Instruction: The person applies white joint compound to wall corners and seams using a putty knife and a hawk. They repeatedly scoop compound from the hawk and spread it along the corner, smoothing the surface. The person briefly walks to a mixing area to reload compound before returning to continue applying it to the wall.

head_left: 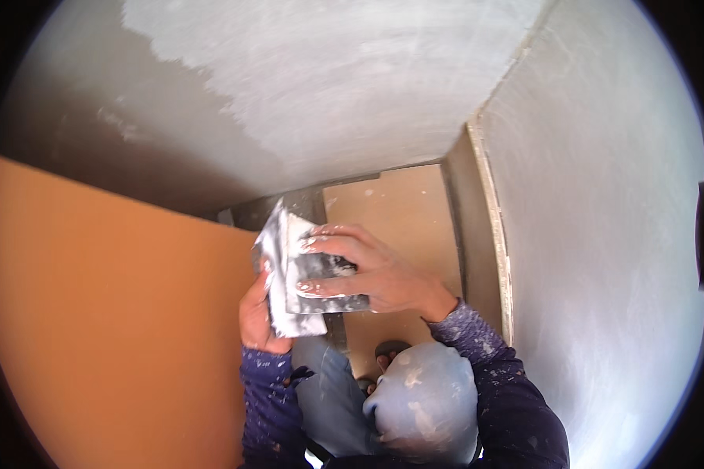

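Two flat metal putty blades meet in front of me, both smeared with white putty. My left hand [264, 316], fingers closed, grips the farther-left putty blade [301, 325] from below and at its left side. My right hand [379, 273] presses its putty-coated fingers over the face of the other putty blade [325, 302], which is tilted and overlaps the left one. White putty [299, 232] shows along the blades' facing edges. Part of the left blade is hidden behind the right one, and the right thumb's exact place is hard to make out.
A large orange board [117, 313] stands close on my left. The facing wall [328, 86] is grey with a paler, ragged-edged coated patch. At right, a smooth grey wall [602, 234] ends at a rough pale edge [494, 211]. Below lies a tan board [399, 211], near my knees [426, 399].
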`<action>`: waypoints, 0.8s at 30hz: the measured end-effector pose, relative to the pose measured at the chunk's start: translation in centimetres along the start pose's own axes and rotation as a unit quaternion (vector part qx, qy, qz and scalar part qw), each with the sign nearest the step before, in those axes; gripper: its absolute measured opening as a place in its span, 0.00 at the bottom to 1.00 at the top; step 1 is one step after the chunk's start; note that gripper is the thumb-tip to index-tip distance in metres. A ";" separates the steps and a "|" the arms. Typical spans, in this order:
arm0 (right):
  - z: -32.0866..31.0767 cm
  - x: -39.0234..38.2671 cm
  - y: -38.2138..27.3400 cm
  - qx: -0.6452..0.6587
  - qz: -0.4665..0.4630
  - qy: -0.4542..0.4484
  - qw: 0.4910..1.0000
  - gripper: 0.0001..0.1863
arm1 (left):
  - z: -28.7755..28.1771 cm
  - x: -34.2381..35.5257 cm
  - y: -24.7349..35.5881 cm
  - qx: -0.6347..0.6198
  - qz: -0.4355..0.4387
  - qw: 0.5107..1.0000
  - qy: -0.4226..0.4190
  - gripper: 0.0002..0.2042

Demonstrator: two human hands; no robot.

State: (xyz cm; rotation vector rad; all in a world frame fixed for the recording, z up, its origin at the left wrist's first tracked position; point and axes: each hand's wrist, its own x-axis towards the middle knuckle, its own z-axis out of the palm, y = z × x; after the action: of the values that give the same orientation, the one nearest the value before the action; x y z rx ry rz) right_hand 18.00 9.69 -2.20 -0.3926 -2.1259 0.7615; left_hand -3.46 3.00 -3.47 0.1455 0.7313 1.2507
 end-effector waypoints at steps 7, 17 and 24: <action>3.3 -7.6 8.6 -0.138 0.233 0.056 0.961 0.30 | -1.5 -2.6 0.4 -0.003 0.117 0.974 0.194 0.12; -1.0 -10.9 23.9 -0.219 0.398 0.526 0.719 0.24 | -1.3 -5.9 0.1 -0.043 0.079 0.968 0.234 0.12; 0.7 -7.6 25.2 -0.196 0.446 0.543 0.685 0.28 | -0.9 -8.5 -0.5 -0.109 0.093 0.950 0.276 0.13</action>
State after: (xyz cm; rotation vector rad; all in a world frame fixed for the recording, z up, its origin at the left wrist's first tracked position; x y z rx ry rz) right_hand 22.39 24.88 -23.23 -1.7056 -0.8068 0.3298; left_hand -4.62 -5.07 -0.81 -0.3397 1.0685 1.5647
